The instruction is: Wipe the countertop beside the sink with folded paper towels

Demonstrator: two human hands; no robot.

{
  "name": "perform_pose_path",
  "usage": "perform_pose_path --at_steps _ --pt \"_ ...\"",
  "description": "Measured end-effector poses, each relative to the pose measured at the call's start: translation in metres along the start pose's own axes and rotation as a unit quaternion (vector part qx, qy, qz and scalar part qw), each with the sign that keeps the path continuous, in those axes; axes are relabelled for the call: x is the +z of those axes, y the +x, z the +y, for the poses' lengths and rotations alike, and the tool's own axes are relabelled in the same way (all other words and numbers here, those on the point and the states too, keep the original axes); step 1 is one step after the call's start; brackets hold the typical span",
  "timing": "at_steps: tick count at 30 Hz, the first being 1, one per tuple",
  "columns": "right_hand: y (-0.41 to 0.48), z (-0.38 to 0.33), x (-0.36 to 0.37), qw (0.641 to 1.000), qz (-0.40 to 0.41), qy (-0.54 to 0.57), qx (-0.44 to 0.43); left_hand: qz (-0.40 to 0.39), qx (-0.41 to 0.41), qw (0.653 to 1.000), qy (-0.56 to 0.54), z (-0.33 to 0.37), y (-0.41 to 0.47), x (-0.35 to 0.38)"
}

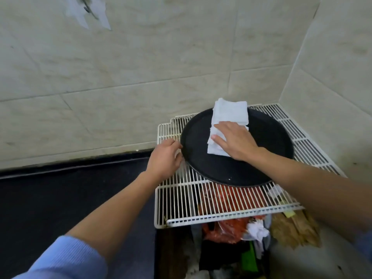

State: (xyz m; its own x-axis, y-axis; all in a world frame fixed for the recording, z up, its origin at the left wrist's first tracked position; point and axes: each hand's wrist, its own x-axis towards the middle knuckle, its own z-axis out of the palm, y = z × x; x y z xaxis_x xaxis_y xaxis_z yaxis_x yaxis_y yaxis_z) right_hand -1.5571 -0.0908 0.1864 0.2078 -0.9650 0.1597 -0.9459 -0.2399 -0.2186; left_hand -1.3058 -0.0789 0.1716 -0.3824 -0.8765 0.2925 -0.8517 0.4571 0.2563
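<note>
A stack of folded white paper towels lies on a round black tray. The tray sits on a white wire rack. My right hand lies flat on the near part of the towels, fingers straight. My left hand holds the tray's left rim, fingers curled against its edge. The dark countertop stretches to the left of the rack.
Tiled walls meet in a corner behind the rack. Under the rack stands an open bin with red wrappers, crumpled paper and other rubbish. Blue sleeves show at the lower edges.
</note>
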Motion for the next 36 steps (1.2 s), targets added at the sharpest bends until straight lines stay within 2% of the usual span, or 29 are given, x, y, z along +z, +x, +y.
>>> perform_pose_path --at_steps 4,7,16,26,36 --pt "0.011 -0.050 -0.009 0.996 0.060 -0.024 -0.067 -0.038 -0.074 0.996 0.029 -0.030 -0.044 -0.029" --pt "0.017 -0.115 -0.004 0.987 0.074 -0.027 -0.139 -0.054 -0.138 0.987 0.057 -0.060 -0.093 -0.057" --pt "-0.021 -0.364 0.068 0.951 -0.023 -0.027 -0.306 -0.058 -0.304 0.942 0.128 -0.177 -0.315 -0.152" --pt "-0.100 -0.646 0.135 0.882 -0.093 -0.006 -0.462 -0.037 -0.491 0.855 0.162 -0.259 -0.582 -0.262" --pt "-0.133 -0.870 0.194 0.784 -0.106 -0.009 -0.612 -0.021 -0.638 0.755 0.149 -0.318 -0.751 -0.313"
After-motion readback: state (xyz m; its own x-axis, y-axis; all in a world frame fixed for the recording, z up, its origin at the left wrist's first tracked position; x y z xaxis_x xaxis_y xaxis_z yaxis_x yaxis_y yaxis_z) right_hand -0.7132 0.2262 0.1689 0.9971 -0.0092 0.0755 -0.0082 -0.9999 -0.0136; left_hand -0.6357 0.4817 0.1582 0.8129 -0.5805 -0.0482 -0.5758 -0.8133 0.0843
